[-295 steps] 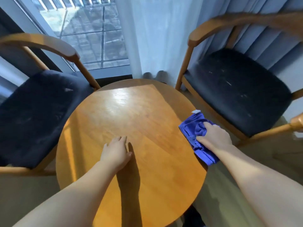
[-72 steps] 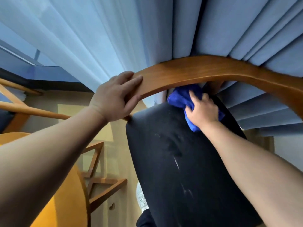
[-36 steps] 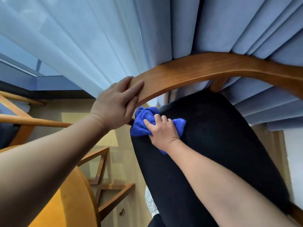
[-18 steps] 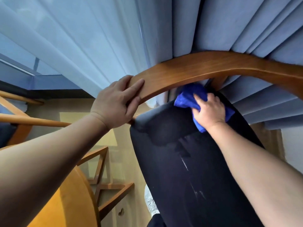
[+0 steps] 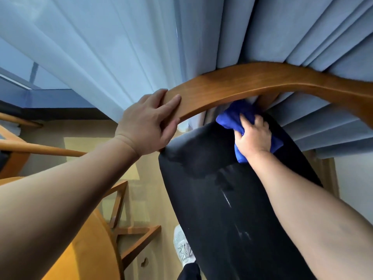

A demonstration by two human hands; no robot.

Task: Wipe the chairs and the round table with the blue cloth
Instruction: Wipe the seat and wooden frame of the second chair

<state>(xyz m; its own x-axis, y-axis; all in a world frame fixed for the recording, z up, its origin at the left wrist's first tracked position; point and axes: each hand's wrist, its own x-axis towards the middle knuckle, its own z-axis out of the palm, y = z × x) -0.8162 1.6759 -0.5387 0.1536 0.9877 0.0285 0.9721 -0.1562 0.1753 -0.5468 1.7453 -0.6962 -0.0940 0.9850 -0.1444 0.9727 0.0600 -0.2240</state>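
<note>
Your left hand [image 5: 148, 126] grips the chair's curved wooden backrest [image 5: 262, 81] at frame centre. Right of it, your right hand [image 5: 253, 138] presses the bunched blue cloth [image 5: 232, 116] onto the dark seat cushion [image 5: 232, 209]; round table [image 5: 84, 251] lower left.

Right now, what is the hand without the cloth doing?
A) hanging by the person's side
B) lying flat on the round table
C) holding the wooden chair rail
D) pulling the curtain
C: the left hand is wrapped over the end of the curved wooden chair rail, while the right hand presses the blue cloth on the dark seat cushion.
</note>
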